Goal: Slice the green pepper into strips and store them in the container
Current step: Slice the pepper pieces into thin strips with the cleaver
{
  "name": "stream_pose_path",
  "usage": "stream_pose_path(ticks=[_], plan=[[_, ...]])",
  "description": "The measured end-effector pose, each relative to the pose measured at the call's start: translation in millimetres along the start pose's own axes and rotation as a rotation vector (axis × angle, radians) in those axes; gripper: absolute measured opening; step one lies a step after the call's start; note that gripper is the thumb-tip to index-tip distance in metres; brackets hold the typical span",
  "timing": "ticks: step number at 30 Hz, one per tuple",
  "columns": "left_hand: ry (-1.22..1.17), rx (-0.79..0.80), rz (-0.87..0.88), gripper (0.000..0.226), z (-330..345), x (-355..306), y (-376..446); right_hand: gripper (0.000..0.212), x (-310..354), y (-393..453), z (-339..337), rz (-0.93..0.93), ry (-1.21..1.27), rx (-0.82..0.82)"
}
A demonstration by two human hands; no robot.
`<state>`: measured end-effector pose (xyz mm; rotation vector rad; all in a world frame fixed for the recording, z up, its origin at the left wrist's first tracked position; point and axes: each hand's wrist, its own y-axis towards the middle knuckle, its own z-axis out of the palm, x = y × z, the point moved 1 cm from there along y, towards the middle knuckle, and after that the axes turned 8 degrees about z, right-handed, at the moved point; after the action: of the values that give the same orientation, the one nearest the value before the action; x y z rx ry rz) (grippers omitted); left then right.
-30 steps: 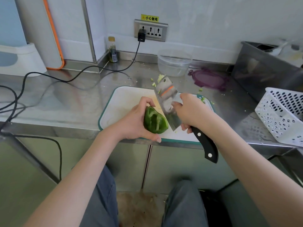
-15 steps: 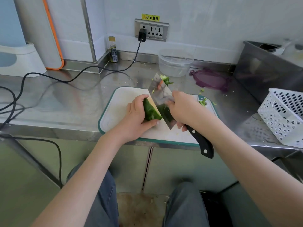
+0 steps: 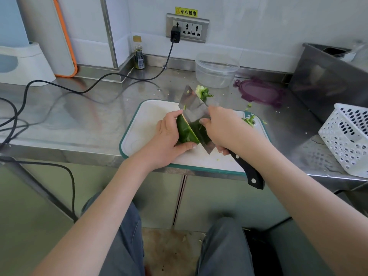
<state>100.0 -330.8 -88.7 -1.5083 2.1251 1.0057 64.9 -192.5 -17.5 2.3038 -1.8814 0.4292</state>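
With the left hand gripping the green pepper against the cleaver gripped by the right hand, blade slippage could cut the left thumb.

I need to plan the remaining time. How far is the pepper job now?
Done: the core is cut out and lies beyond the cutting board. In hand: the left hand holds the green pepper on the board while the right hand sets the cleaver against it. Left: nearly all strips; the container looks empty, its purple lid beside it.
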Motion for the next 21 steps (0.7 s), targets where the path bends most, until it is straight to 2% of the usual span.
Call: stream_pose_path(ticks=[1, 4, 11, 18, 21], plan=[[0.004, 0.0, 0.004, 0.083, 0, 0, 0, 0.009, 0, 1, 1, 0.015, -0.017, 0.02], [0.02, -0.001, 0.012, 0.084, 1, -2, 0, 0.023, 0, 3, 6, 0.068, -0.015, 0.043], [0.034, 0.001, 0.02, 0.083, 2, -1, 0, 0.019, -2, 6, 15, 0.012, 0.008, -0.027], [0.004, 0.014, 0.009, 0.081, 2, 0, 2, 0.007, -2, 8, 14, -0.047, -0.02, 0.002], [-0.038, 0.019, -0.009, 0.079, 2, 1, 2, 0.008, 3, 17, 12, -0.019, 0.005, 0.012]])
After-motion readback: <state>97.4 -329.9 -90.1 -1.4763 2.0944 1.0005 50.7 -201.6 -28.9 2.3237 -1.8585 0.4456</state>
